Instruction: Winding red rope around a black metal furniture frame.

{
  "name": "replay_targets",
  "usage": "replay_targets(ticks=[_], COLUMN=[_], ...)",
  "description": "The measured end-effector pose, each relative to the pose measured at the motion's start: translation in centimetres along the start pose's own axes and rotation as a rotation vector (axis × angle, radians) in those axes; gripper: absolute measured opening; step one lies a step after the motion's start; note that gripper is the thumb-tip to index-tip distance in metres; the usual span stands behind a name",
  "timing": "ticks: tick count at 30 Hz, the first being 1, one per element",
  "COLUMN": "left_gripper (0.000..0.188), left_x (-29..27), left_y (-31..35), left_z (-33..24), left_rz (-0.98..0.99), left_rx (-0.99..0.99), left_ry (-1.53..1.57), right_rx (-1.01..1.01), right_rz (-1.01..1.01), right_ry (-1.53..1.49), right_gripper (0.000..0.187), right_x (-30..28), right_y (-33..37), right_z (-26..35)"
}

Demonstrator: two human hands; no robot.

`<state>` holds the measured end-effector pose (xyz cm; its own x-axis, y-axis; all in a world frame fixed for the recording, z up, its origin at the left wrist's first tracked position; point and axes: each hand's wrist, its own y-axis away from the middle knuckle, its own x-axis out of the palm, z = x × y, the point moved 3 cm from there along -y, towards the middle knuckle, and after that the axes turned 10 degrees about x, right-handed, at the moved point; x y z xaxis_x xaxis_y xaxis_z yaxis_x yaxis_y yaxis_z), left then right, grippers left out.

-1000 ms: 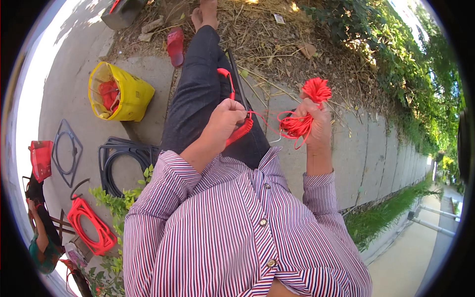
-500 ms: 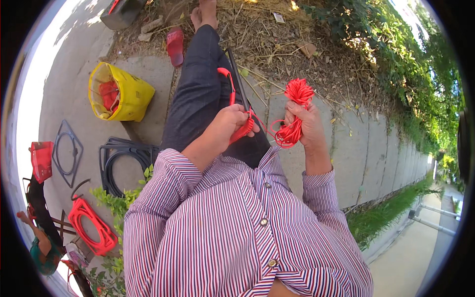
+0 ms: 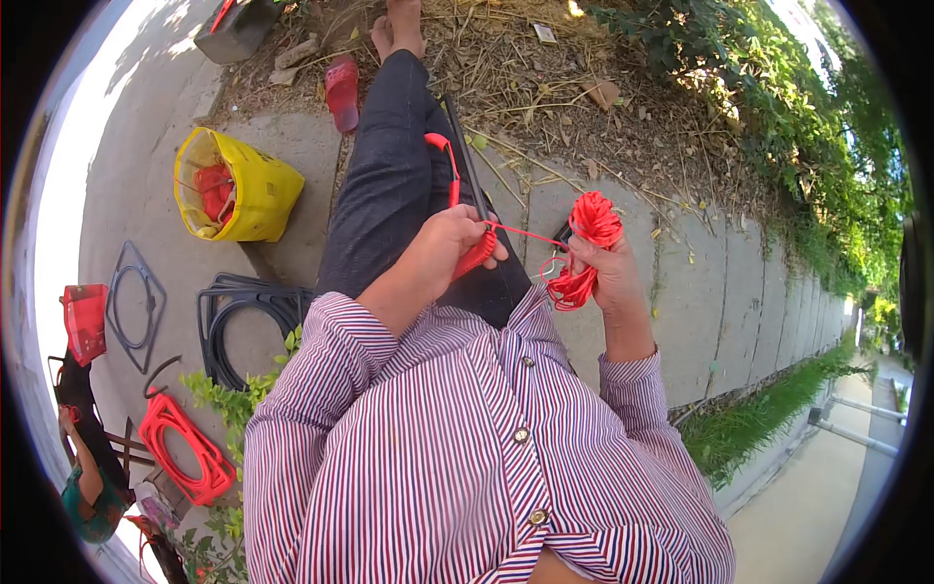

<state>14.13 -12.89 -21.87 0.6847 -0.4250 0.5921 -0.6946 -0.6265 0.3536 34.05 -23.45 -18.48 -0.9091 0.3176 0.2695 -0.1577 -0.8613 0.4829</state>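
My right hand (image 3: 605, 265) is closed around a thick bundle of red cord (image 3: 595, 216), with loops of it hanging below the fingers. A single taut strand runs from the bundle to my left hand (image 3: 455, 241). That hand pinches a dark frame (image 3: 463, 161) at a section covered with tight turns of red cord (image 3: 477, 255). The frame lies along my lap, and its far curved part (image 3: 443, 144) is also red. My left fingers partly hide where the strand meets the frame.
To the left stands a yellow bucket-like bag (image 3: 263, 190) with red material inside. Dark frames (image 3: 222, 336) and a red frame (image 3: 183, 453) lie near it. A red slipper (image 3: 341, 92) is by my feet. At lower left, another person's arm (image 3: 88, 467) shows.
My right hand with the cord bundle has moved slightly right and nearer to me. The strand, slack before, is now stretched straight. My left hand has hardly moved.
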Motion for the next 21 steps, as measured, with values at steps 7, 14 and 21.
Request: replay_targets(ticks=[7,14,21], left_gripper=[0.028,0.025,0.026], left_x=[0.2,0.1,0.0], left_y=[0.0,-0.2,0.0], left_z=[0.1,0.7,0.4], left_rz=[0.014,-0.111,-0.033], left_rx=[0.000,0.042,0.013], left_ry=[0.001,0.069,0.057], right_rx=[-0.044,0.199,0.054], right_rz=[-0.125,0.108,0.057], right_ry=[-0.204,0.441,0.183], right_gripper=[0.017,0.016,0.015], right_x=[-0.2,5.3,3.2], right_y=[0.6,-1.6,-1.0], right_z=[0.0,-1.7,-1.4])
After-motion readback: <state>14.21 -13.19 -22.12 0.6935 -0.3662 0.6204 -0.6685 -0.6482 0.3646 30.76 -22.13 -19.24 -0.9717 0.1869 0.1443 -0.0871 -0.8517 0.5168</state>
